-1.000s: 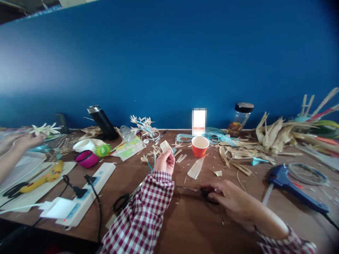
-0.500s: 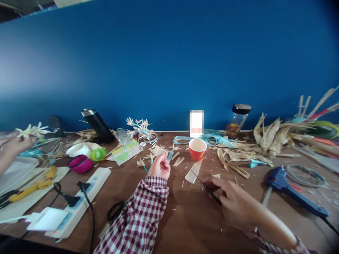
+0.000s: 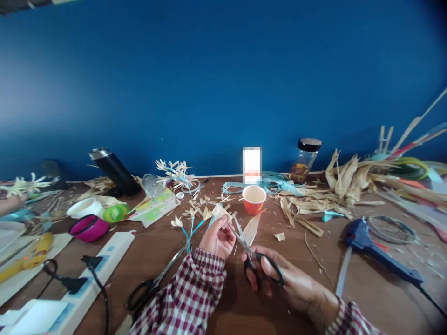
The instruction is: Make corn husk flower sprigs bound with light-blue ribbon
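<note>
Between the thumb and fingers of my left hand (image 3: 219, 238) is a small pale piece of husk (image 3: 221, 212). My right hand (image 3: 275, 274) has its thumb and fingers in the black handles of a pair of scissors (image 3: 248, 247). The blades are spread and point up-left, with their tips beside the husk piece. A flat husk strip (image 3: 252, 229) lies on the table behind the blades, in front of a red paper cup (image 3: 254, 200). Blue stems with pale husk petals (image 3: 190, 229) rest left of my left hand.
A second pair of scissors (image 3: 150, 288) lies by my left sleeve, near a white power strip (image 3: 101, 274). On the right are a blue glue gun (image 3: 380, 251) and dried husks (image 3: 349, 181). Another person's hand (image 3: 12, 204) shows at the far left.
My right hand has turned and opened the scissors, bringing the blades up to my left hand. My left hand has shifted slightly right and lower, and its husk piece now shows. The view has shifted slightly.
</note>
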{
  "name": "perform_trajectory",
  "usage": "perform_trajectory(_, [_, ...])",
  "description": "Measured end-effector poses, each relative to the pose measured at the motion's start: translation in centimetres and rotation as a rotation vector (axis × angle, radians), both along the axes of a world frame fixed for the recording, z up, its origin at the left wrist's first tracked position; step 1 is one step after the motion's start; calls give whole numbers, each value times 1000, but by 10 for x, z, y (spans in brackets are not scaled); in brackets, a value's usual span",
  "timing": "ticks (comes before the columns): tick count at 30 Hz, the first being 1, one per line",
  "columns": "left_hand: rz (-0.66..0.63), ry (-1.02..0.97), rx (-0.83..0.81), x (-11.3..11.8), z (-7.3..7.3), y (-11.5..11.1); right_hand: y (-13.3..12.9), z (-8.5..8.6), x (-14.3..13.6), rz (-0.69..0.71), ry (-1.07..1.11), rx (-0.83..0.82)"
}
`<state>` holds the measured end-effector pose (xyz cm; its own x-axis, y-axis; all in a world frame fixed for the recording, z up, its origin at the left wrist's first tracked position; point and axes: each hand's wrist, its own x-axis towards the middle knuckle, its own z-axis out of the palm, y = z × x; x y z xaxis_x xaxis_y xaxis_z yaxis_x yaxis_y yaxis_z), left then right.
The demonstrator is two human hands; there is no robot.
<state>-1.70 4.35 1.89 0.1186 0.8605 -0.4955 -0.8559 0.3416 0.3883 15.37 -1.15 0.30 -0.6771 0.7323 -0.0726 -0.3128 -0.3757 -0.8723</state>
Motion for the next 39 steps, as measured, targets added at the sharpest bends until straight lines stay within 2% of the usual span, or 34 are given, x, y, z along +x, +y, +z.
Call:
perform_trajectory(7, [2,-25,-99,3,10,-1,2,0,3,-3,9,7])
perform_trajectory(16, [-3,-74,-92,0,4,1,1,2,6,-7,9,28])
perform_trajectory(28, [-34,-77,-75,1,10,-2,2,5,6,30,4,49])
perform_trajectory(33, [-70,-37,-27,-2,8,-1,3,5,7,3,5,68])
perform_trajectory(39, [-51,10,-83,-1,5,1,2,2,8,-7,25,72])
